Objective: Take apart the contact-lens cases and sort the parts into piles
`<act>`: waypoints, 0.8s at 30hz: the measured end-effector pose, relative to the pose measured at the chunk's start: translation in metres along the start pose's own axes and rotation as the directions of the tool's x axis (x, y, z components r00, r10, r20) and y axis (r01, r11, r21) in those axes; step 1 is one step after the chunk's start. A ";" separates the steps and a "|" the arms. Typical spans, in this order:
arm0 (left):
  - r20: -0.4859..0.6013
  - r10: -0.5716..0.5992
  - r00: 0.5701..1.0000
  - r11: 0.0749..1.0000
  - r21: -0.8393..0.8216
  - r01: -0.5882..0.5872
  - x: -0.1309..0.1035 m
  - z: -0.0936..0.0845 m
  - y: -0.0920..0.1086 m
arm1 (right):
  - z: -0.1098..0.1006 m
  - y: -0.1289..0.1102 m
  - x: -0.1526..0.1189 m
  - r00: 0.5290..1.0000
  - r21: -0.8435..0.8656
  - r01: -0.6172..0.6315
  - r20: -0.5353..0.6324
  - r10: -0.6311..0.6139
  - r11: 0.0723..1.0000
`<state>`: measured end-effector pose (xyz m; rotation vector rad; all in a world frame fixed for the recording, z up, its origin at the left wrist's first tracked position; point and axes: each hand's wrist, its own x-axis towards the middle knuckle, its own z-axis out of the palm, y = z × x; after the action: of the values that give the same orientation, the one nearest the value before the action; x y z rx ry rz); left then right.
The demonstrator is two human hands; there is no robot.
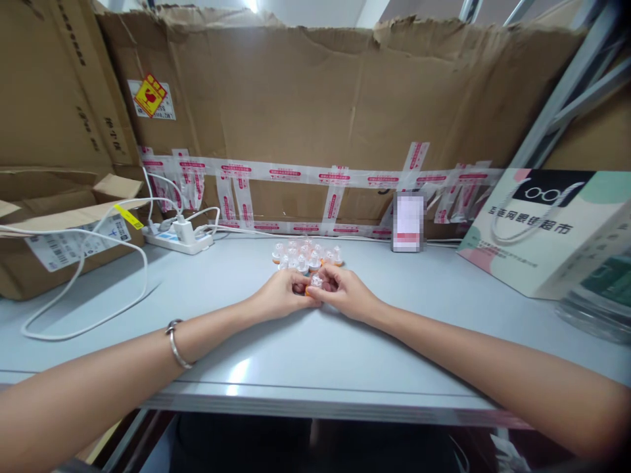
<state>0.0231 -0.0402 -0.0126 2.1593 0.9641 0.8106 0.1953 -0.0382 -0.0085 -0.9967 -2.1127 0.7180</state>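
Near the middle of the grey-white table (276, 348), my left hand (282, 293) and my right hand (345, 293) meet around one small clear-domed piece (316, 282) with an orange part at its base. Fingers of both hands pinch it from either side, and my thumbs come together at its front. Just behind my hands stands a close group of several similar clear-topped pieces (293, 253), some with orange bases and some with white ones. The fine shape of the held piece is too small to tell.
An open cardboard box (64, 263) and a white power strip (187, 244) with looping cables lie left. A propped phone (408, 223) stands behind, right of centre. At the right are a paper bag (522, 263) and a clear container (596, 302). Tall cardboard (305, 98) backs the table.
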 end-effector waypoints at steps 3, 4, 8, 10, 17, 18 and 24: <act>0.014 -0.020 1.000 0.999 -0.047 0.021 0.001 0.000 -0.003 | 0.001 0.000 0.000 1.000 -0.035 0.022 0.012 -0.022 0.999; 0.018 -0.027 0.999 0.997 -0.069 0.028 0.001 0.000 -0.004 | 0.002 0.000 0.000 0.999 -0.045 0.032 0.014 -0.032 0.998; 0.028 -0.035 0.999 0.990 -0.139 0.039 0.001 0.001 -0.008 | 0.003 0.000 0.002 0.999 -0.064 0.036 0.018 -0.035 0.997; 0.027 -0.040 0.999 0.986 -0.161 0.044 0.001 0.002 -0.009 | 0.004 0.000 0.003 1.000 -0.059 0.005 0.000 -0.005 0.998; 0.015 -0.046 0.999 0.987 -0.153 0.047 0.002 0.001 -0.010 | 0.003 -0.004 0.007 0.999 -0.124 0.036 0.008 -0.036 0.992; 0.026 -0.046 0.999 0.985 -0.166 0.050 0.002 0.001 -0.011 | 0.001 -0.005 0.008 0.997 -0.148 0.074 0.047 -0.068 0.986; 0.055 -0.030 0.998 0.977 -0.209 0.041 0.002 -0.001 -0.010 | -0.004 -0.009 0.010 0.988 -0.274 0.148 0.083 -0.130 0.950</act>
<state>0.0198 -0.0331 -0.0191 1.9668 0.8479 0.7980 0.1894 -0.0342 0.0042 -0.9685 -2.3596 0.3922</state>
